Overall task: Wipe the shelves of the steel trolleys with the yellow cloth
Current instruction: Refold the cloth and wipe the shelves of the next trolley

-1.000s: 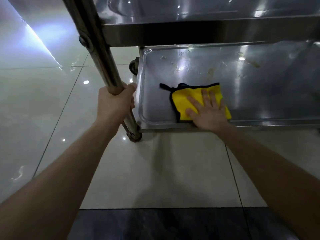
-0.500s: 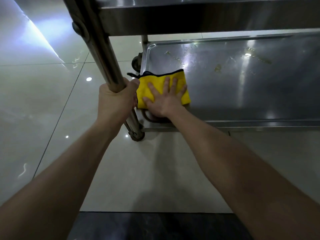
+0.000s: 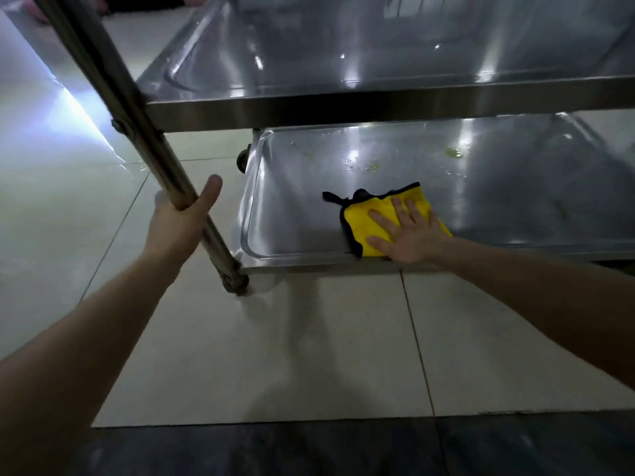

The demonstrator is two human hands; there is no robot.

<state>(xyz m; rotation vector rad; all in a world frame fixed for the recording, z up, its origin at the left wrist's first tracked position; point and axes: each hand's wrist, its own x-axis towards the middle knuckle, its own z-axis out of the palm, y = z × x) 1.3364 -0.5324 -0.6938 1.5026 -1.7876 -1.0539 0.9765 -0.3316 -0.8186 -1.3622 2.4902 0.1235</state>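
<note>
The right hand (image 3: pixel 409 231) lies flat on the cloth (image 3: pixel 359 219), fingers straight and a little spread, palm pressing down. Nothing is curled or pinched. The cloth is yellow with a black edge, folded, and a black tab sticks out at its left corner. It lies on the lower shelf (image 3: pixel 299 207) of the trolley (image 3: pixel 378 106), close to the front rim, in the left half of what shows of that shelf. The heel of the hand sits over the rim.

The left hand (image 3: pixel 178 221) holds the post (image 3: pixel 137 108) at the trolley's front left corner. The post runs between thumb and fingers. The thumb points straight up along the post's right side, and the fingers go round behind, mostly hidden. The post slants down to a foot (image 3: pixel 235 283) on the floor (image 3: pixel 309 338).

The lower shelf is a steel tray with a raised rim, shiny with glints of light. Yellowish spots (image 3: pixel 453 152) lie toward its back, well apart from the cloth, with smaller flecks (image 3: pixel 372 166) nearer the middle. The upper shelf (image 3: pixel 343 56) hangs above it. A wheel (image 3: pixel 242 161) shows at the back left corner. The floor is pale glossy tile, and a dark band (image 3: pixel 275 448) crosses it nearest the person. Both bare forearms reach in from the bottom corners.
</note>
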